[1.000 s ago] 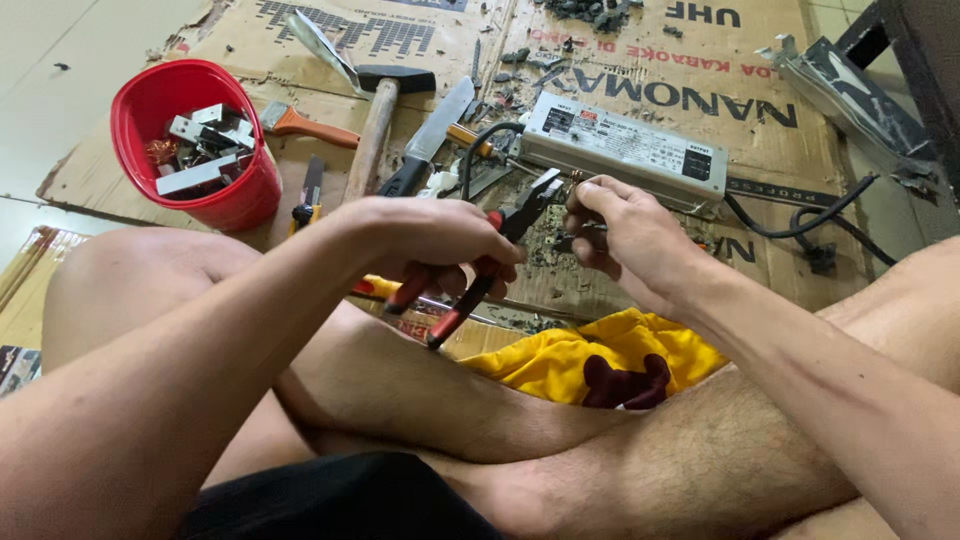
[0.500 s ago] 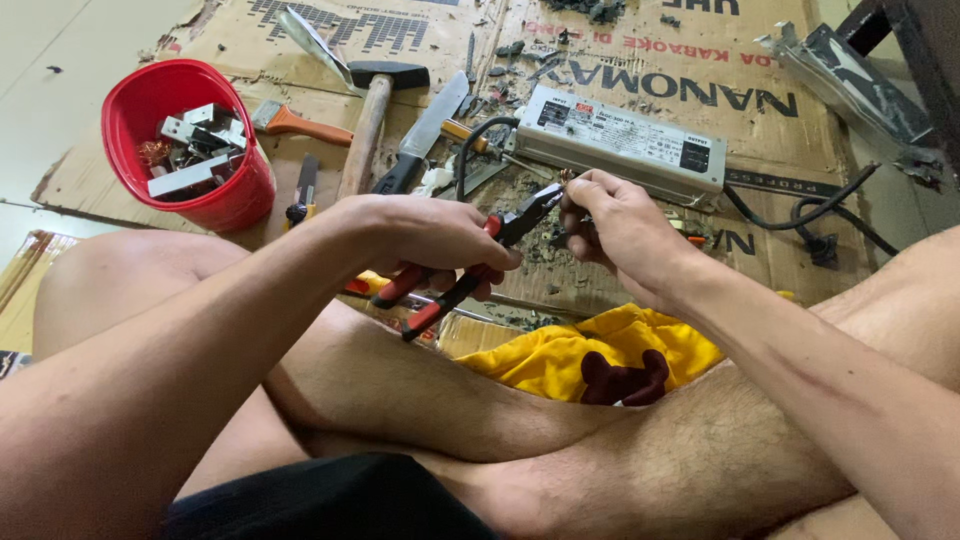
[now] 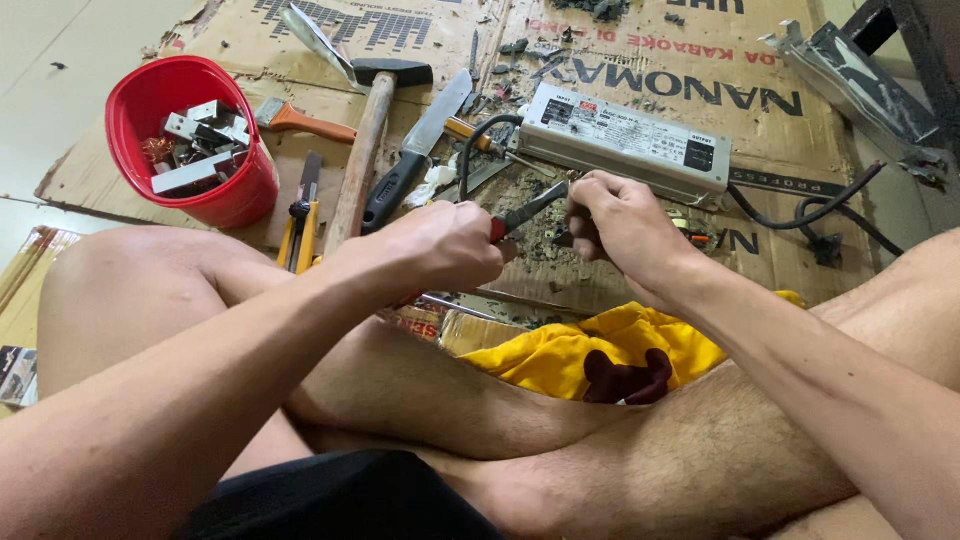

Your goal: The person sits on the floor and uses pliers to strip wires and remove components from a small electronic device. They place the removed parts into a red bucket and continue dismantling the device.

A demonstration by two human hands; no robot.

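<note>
Flattened cardboard point(image 3: 640, 60) had been spread over the floor as a work surface, littered with dark crumbs of debris. Red-handled pliers point(image 3: 520, 215) were gripped in the left hand point(image 3: 435, 245), whose fingers were curled fully round the handles. The plier tips were directed at a small dark piece held in the right hand point(image 3: 620, 225), whose fingers were pinched tightly closed over it; what the piece was could not be told. Both hands were held just above the cardboard, in front of a long silver power supply box point(image 3: 625, 140), from which black cables point(image 3: 800, 215) trailed.

Some dismantling appeared to have been done already: metal scraps had been collected in a red bucket point(image 3: 190, 140), and debris lay scattered near the box. The box itself looked unopened, so much seemed left. A hammer point(image 3: 365, 140), a knife point(image 3: 415, 160) and a yellow utility cutter point(image 3: 300, 225) lay beside the bucket, and a yellow cloth point(image 3: 580, 350) rested against the crossed legs.
</note>
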